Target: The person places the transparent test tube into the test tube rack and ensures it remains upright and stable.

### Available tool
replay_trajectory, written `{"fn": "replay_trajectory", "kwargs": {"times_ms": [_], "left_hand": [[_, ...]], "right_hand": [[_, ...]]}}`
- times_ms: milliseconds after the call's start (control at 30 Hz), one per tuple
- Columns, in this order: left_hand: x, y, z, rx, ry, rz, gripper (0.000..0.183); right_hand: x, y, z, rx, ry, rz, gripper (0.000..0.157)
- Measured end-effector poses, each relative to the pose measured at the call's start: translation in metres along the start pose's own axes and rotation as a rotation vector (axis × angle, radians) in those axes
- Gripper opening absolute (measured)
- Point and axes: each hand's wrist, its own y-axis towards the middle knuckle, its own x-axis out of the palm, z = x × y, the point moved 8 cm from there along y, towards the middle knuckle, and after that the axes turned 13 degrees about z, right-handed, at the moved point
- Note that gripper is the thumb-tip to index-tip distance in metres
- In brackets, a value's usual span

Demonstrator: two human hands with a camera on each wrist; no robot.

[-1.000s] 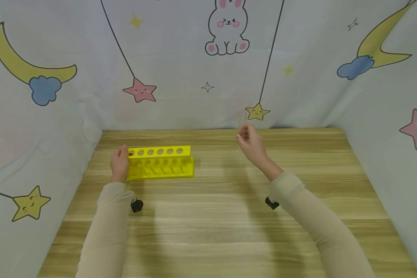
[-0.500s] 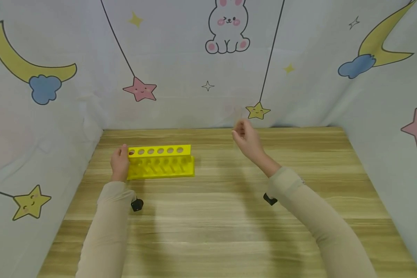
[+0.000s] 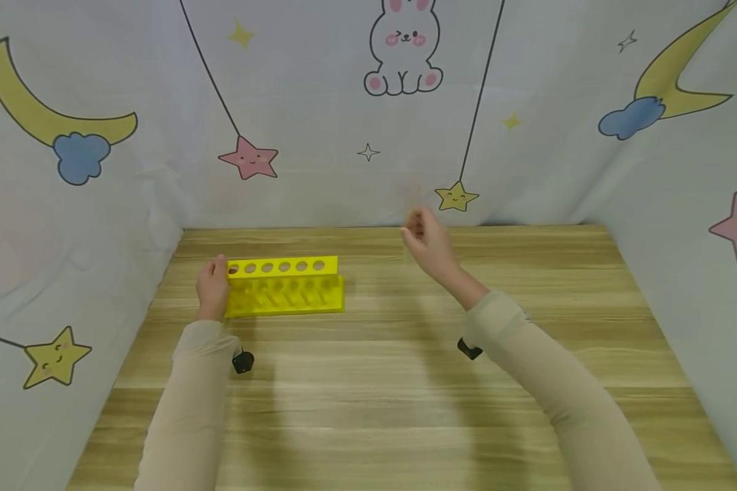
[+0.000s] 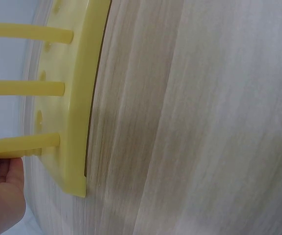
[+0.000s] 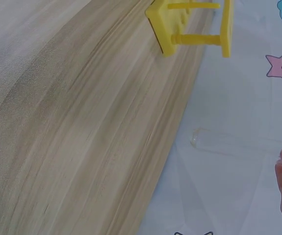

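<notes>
— On the wooden table point(image 3: 405, 382), what's near the left edge?
— One yellow plastic six-hole test-tube rack point(image 3: 284, 286), its end gripped by the left hand point(image 3: 211, 290).
— And the right hand point(image 3: 426, 242)?
— Raised mid-table, pinching one clear glass test tube point(image 5: 219, 144); bare tabletop around it.

Wooden table point(image 3: 374, 382) enclosed by pale cartoon-printed cloth walls point(image 3: 319, 102).
</notes>
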Motion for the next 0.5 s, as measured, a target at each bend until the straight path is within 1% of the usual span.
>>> {"fn": "replay_trajectory", "kwargs": {"times_ms": [167, 300, 500], "left_hand": [[0.0, 0.0, -0.001, -0.003, -0.017, -0.002, 0.055], [0.0, 0.0, -0.001, -0.003, -0.02, -0.008, 0.053], [0.0, -0.001, 0.001, 0.016, -0.017, -0.008, 0.055]], "right_hand": [[0.005, 0.0, -0.001, 0.005, 0.006, -0.011, 0.015], [0.009, 0.0, -0.003, 0.004, 0.007, -0.022, 0.018], [0.018, 0.0, -0.005, 0.001, 0.019, -0.039, 0.019]]}}
